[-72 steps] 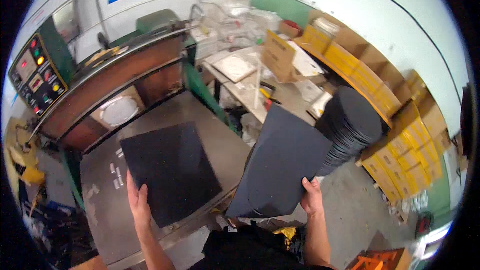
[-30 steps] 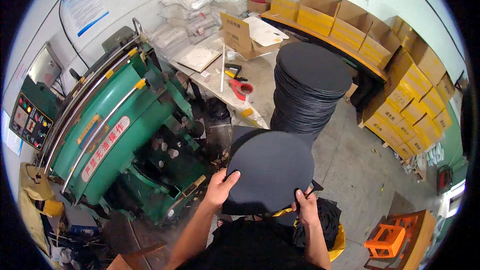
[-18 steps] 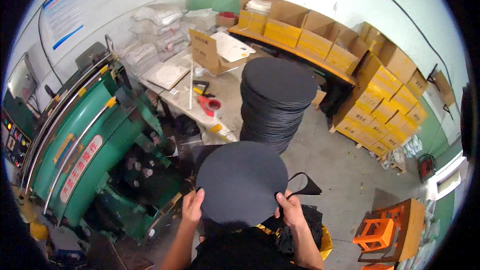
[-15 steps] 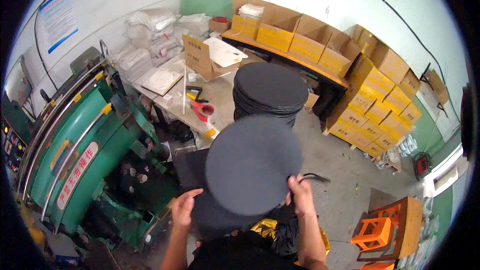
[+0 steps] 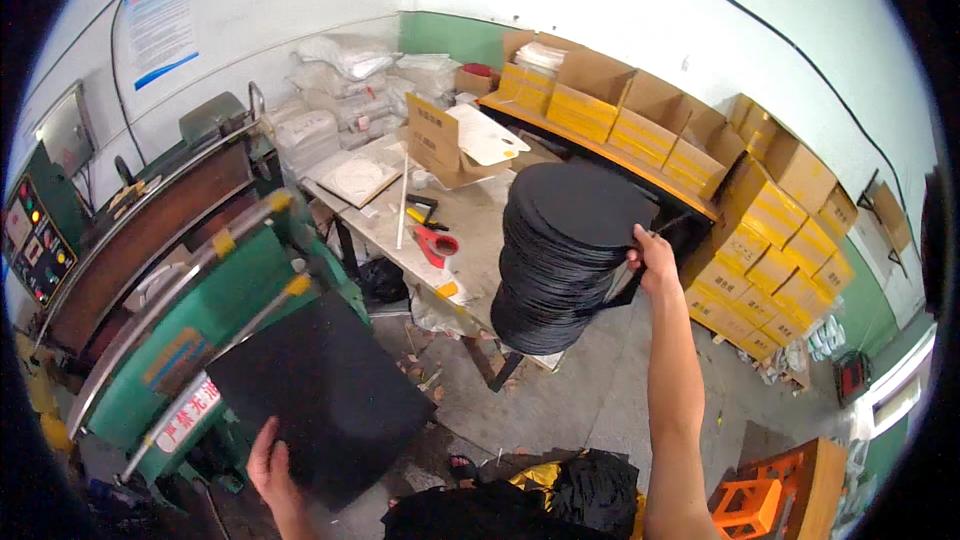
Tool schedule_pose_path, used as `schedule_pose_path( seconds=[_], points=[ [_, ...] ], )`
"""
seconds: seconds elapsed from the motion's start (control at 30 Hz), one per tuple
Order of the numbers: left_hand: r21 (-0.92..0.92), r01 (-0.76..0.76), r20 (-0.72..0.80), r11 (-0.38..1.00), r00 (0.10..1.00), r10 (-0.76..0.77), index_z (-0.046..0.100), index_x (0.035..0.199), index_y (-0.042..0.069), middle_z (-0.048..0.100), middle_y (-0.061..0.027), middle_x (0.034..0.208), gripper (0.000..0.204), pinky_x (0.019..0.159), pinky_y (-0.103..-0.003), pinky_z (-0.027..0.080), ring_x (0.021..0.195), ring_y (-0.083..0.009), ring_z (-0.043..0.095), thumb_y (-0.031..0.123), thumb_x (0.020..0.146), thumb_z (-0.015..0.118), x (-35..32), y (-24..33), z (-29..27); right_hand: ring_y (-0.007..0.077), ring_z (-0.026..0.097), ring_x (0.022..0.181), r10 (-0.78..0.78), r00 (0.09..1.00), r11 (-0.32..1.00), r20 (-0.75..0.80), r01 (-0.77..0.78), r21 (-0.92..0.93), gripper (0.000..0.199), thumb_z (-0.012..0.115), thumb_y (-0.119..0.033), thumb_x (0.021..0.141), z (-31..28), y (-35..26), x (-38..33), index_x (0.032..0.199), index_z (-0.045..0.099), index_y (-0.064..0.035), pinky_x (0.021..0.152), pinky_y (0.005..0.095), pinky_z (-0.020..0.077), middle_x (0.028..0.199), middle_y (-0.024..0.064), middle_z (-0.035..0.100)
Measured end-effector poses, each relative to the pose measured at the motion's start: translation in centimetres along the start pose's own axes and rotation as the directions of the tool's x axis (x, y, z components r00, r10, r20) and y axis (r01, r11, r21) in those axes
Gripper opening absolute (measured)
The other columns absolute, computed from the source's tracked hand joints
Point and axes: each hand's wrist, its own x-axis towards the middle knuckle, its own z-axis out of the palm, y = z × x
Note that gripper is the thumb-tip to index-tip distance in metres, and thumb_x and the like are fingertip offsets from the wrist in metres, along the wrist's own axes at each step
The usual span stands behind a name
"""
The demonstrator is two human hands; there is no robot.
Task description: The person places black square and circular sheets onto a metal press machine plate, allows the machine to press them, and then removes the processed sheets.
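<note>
A tall, slightly leaning stack of thin black discs point(image 5: 555, 280) stands beside the front right of the table. On its top lies a black disc point(image 5: 585, 202), and my right hand point(image 5: 652, 258) is closed on its right edge, where a dark strip hangs below the fingers. At the lower left, a black, roughly square sheet point(image 5: 325, 390) is tilted in front of the green machine. My left hand point(image 5: 272, 465) has its fingers at the sheet's lower left edge, seemingly pinching it.
The green machine point(image 5: 255, 270) with metal bars and a control panel point(image 5: 38, 240) fills the left side. A cluttered table point(image 5: 375, 230) bears red-handled tape point(image 5: 437, 244) and a cardboard piece point(image 5: 432, 140). Yellow-taped cartons point(image 5: 750, 260) are piled at right; an orange stool point(image 5: 745, 508) stands lower right.
My right hand has carried the black disc up and away onto the stack. My left hand and the black sheet have moved left, and the machine's green cover has shifted, exposing a brown section.
</note>
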Motion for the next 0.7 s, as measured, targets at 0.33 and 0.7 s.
schedule_pose_path(
  seconds=[0.33, 0.7],
  points=[
    [0.268, -0.164, -0.209, 0.949, 0.952, 0.224, 0.044, 0.139, -0.008, 0.043, -0.0175, 0.147, 0.055, 0.115, -0.036, 0.023, 0.136, -0.0267, 0.038, 0.013, 0.089, 0.041, 0.6, -2.5, -8.2, 0.0122, 0.047, 0.043, -0.084, 0.996, 0.902, 0.022, 0.085, -0.424, 0.036, 0.055, -0.037, 0.097, 0.2, -1.7, 0.1, 0.091, 0.059, -0.0018, 0.038, 0.0262, 0.0288, 0.067, 0.0105, 0.063],
    [-0.456, 0.254, -0.282, 0.853, 0.868, -0.409, 0.022, 0.151, 0.005, 0.046, -0.0142, 0.138, 0.069, 0.097, -0.038, 0.047, 0.116, -0.0259, 0.053, 0.002, 0.089, 0.052, -0.4, -7.6, -10.1, 0.0062, 0.055, 0.061, 0.08, 0.992, 0.982, 0.094, -0.062, -0.181, 0.04, 0.051, -0.043, 0.098, -17.6, 9.2, -1.5, 0.118, 0.065, -0.0115, 0.05, 0.0224, 0.0391, 0.085, -0.0046, 0.067]
  ],
)
